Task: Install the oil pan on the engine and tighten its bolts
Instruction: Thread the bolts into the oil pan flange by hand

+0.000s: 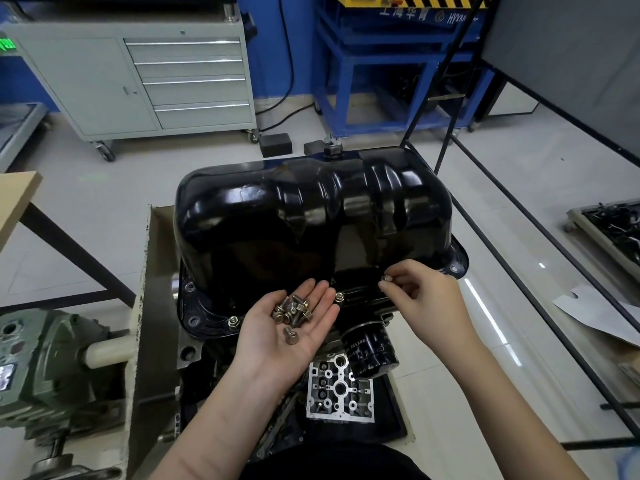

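Observation:
The glossy black oil pan sits upside-down on the engine, its flange resting along the block's edge. Two bolts stand in the near flange, one at the left and one in the middle. My left hand lies palm up in front of the pan, fingers straight, carrying several loose bolts. My right hand pinches a single bolt between thumb and fingertips, right at the pan's near flange. An empty bolt hole shows at the flange's right corner.
A black oil filter juts from the engine below my right hand. A green gearbox stands at the left. A black metal frame runs along the right. A grey drawer cabinet and a blue stand stand behind.

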